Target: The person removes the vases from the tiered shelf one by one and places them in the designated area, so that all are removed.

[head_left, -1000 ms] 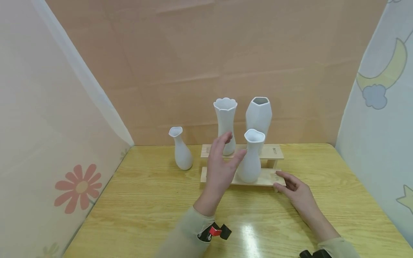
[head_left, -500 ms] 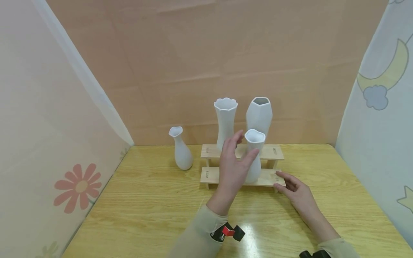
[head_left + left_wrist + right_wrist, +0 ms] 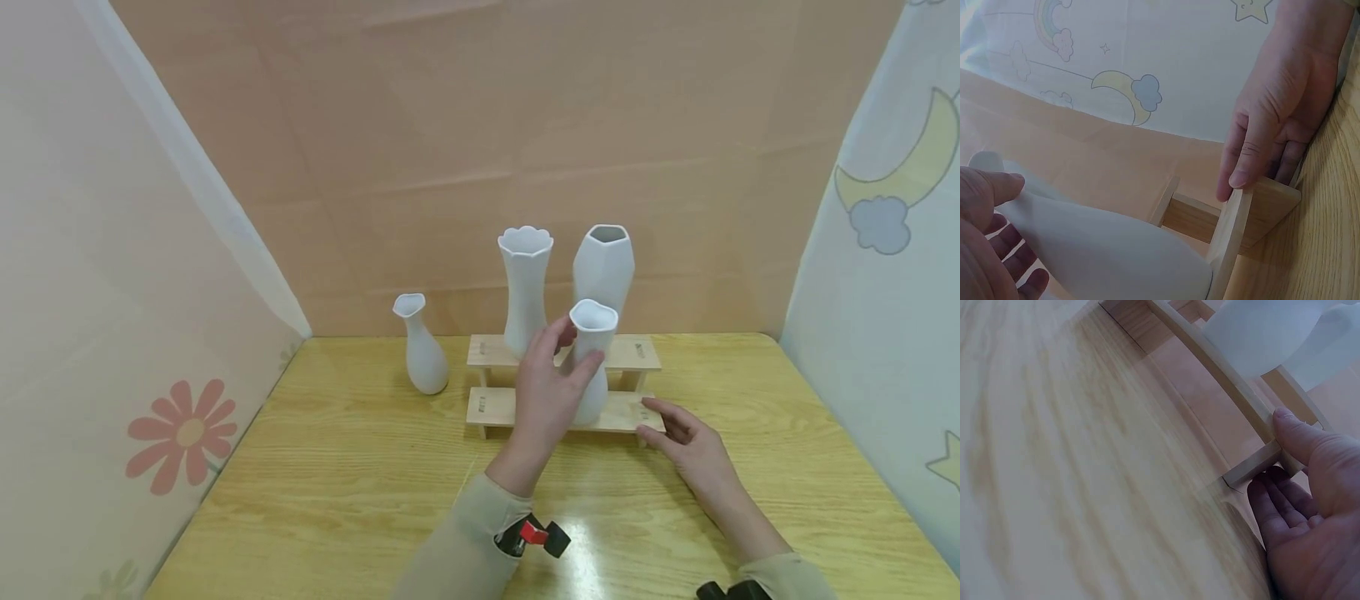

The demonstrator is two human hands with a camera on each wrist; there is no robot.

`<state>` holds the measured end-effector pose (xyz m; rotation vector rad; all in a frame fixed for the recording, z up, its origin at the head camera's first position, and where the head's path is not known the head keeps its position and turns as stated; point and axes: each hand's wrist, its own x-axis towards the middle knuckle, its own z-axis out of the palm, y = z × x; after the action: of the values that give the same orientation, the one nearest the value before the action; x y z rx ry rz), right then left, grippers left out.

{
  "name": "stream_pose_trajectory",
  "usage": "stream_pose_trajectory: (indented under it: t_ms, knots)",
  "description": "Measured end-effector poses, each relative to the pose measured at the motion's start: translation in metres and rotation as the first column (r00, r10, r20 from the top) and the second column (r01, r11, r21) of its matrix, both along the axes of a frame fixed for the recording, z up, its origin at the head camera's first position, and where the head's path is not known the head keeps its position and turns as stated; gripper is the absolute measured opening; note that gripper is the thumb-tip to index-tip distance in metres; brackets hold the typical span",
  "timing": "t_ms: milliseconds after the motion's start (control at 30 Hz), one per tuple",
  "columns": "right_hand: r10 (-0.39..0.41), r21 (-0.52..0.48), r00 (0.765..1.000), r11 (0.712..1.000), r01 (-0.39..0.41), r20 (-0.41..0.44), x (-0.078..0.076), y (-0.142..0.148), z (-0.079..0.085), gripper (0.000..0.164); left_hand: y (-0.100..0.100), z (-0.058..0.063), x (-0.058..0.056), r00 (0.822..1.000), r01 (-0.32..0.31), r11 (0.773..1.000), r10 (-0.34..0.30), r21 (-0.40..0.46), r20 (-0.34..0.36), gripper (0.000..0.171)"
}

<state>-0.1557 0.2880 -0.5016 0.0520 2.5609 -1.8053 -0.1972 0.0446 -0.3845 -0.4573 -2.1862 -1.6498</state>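
A white vase with a wavy rim (image 3: 595,402) stands on the lower step of a two-tier wooden stand (image 3: 491,405). My left hand (image 3: 543,392) holds this vase from the left around its neck, thumb in front and fingers behind. In the left wrist view, the thumb lies along the narrow part of the vase (image 3: 1113,247). At the lower step's right end, my right hand (image 3: 693,454) grips the stand, its thumb on the front edge. From the right wrist view, the fingers (image 3: 1272,506) sit by the stand's leg.
On the upper step stand a scallop-rimmed white vase (image 3: 525,283) and an angular white vase (image 3: 602,271), close behind the held one. A smaller-necked white vase (image 3: 427,362) stands on the wooden table (image 3: 337,467) to the left. A peach cloth (image 3: 450,125) hangs behind.
My left hand has moved right and closed in around the front vase, uncovering the left end of the lower step. My right hand stays at the stand's right end.
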Motion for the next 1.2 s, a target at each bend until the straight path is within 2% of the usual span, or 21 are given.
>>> stream_pose_trajectory:
  t_ms: [600, 1000, 1200]
  knots:
    - [0.003, 0.021, 1.000, 1.000, -0.003, -0.013, 0.0021, -0.0008, 0.0003, 0.073, 0.0023, -0.0033, -0.0001, 0.999, -0.017, 1.000, 0.016, -0.016, -0.037, 0.040]
    - [-0.003, 0.035, 1.000, 0.999, 0.004, -0.012, 0.0017, -0.0019, 0.0000, 0.074, 0.0018, -0.0046, -0.0011, 1.000, -0.023, 0.999, 0.023, -0.036, -0.005, 0.040]
    - [-0.008, 0.028, 1.000, 1.000, 0.008, -0.006, 0.0019, -0.0005, 0.0005, 0.074, 0.0018, -0.0055, -0.0026, 1.000, -0.019, 0.999, 0.018, -0.038, -0.023, 0.040]
